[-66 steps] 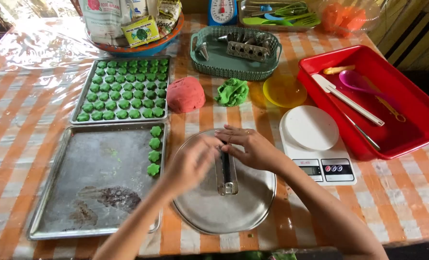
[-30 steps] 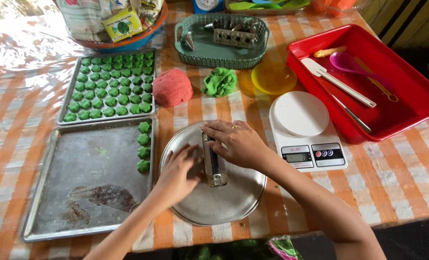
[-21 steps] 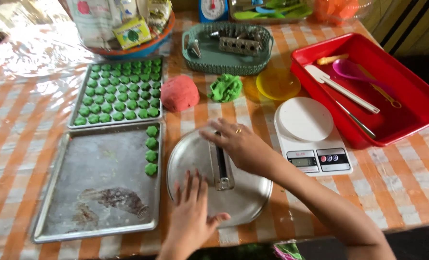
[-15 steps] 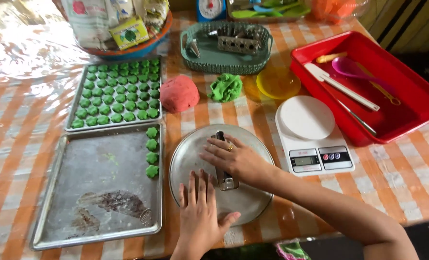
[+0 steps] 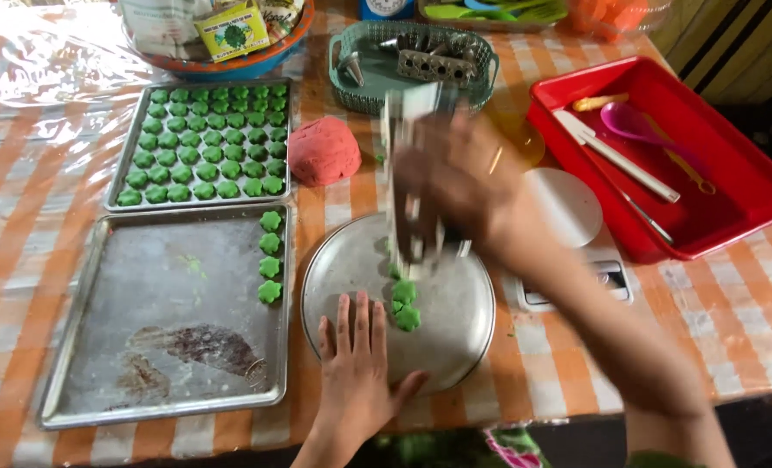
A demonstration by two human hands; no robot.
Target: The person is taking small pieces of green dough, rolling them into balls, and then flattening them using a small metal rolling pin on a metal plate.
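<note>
Now I'm gripping the long metal mould (image 5: pixel 408 165) in my blurred right hand (image 5: pixel 455 178), its axis upright, while my left hand (image 5: pixel 356 368) is pressing flat, fingers spread, on the round steel plate (image 5: pixel 455 334) beside flower-shaped green dough pieces (image 5: pixel 403 303).

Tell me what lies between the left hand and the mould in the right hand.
Head view: small green flower-shaped dough pieces on the round metal plate, between left hand and mould in right hand.

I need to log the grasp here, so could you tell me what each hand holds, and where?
Right hand grips the blurred metal mould around its middle; left hand lies flat on the round plate, holding nothing.
</note>
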